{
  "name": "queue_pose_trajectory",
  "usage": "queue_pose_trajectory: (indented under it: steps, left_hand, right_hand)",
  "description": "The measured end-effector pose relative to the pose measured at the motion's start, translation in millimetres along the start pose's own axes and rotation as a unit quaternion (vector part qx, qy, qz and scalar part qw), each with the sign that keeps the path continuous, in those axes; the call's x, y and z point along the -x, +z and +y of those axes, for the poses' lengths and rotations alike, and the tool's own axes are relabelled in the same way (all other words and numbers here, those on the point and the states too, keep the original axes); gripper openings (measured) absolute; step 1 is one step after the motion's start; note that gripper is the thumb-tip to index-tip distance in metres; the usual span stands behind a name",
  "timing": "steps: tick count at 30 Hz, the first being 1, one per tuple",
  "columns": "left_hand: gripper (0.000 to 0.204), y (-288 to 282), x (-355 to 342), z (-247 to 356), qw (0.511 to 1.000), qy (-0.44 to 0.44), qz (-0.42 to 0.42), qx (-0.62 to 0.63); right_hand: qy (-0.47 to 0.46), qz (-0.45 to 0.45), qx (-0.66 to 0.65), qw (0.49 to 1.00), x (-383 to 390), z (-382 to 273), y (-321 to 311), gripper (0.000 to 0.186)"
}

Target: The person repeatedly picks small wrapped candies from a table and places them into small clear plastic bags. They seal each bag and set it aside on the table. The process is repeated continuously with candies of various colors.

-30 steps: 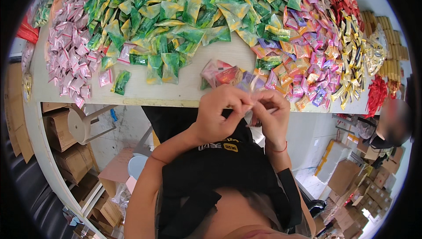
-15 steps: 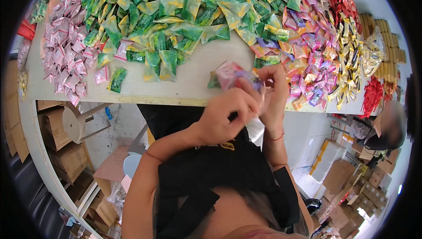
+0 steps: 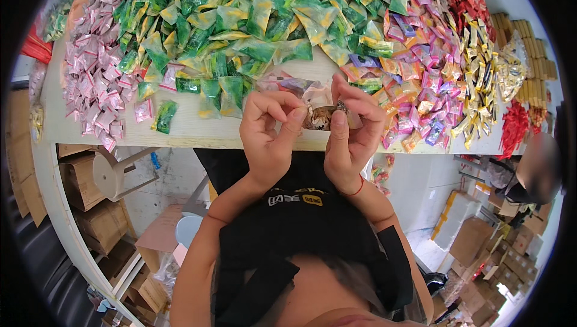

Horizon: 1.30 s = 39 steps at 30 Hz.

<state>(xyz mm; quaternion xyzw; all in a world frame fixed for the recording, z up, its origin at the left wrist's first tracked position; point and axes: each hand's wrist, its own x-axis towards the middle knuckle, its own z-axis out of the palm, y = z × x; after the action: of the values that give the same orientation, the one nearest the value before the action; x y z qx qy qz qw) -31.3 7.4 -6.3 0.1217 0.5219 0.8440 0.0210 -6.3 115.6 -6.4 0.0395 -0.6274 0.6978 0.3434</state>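
Observation:
My left hand (image 3: pixel 269 137) pinches the left edge of a small clear bag (image 3: pixel 318 116) with brownish contents I cannot make out. My right hand (image 3: pixel 353 137) grips the bag's right side, its thumb pressed on the front. Just behind them a clear packet with pink and purple items (image 3: pixel 282 80) lies on the table (image 3: pixel 198 131). Beyond are heaps of green-and-yellow packets (image 3: pixel 216 17), pale pink packets (image 3: pixel 99 80) to the left, and mixed orange, pink and purple sweets (image 3: pixel 421 98) to the right.
Yellow stick packets (image 3: pixel 475 86) and red packets (image 3: pixel 460 2) are heaped at the right. A stool (image 3: pixel 105 168) and cardboard boxes (image 3: pixel 90 225) stand below left. Another person (image 3: pixel 523 189) is at the far right, among more boxes (image 3: pixel 472 243).
The pink-and-purple packet has left my fingers and lies farther back. Both hands have drawn apart to either side of the bag with brownish contents, my left hand moving left and up.

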Motion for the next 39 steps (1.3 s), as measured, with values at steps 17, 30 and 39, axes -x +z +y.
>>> queue_pose_trajectory:
  steps: [17, 30, 39]
  left_hand:
    - [0.021, 16.1, 3.6, 1.2, 0.993, 0.052, -0.062, -0.091]
    - [0.023, 15.7, 7.1, 1.9, 0.954, 0.129, -0.142, -0.23]
    - [0.029, 18.5, 6.6, -1.1, 0.934, 0.175, -0.182, -0.252]
  right_hand:
    - [0.063, -0.069, 0.159, 0.983, 2.0, -17.5, -42.1, 0.028]
    - [0.215, 0.07, -0.134, 0.965, 14.8, -14.5, -46.1, 0.021]
    - [0.108, -0.032, 0.02, 0.993, 29.0, 2.5, -46.0, 0.02]
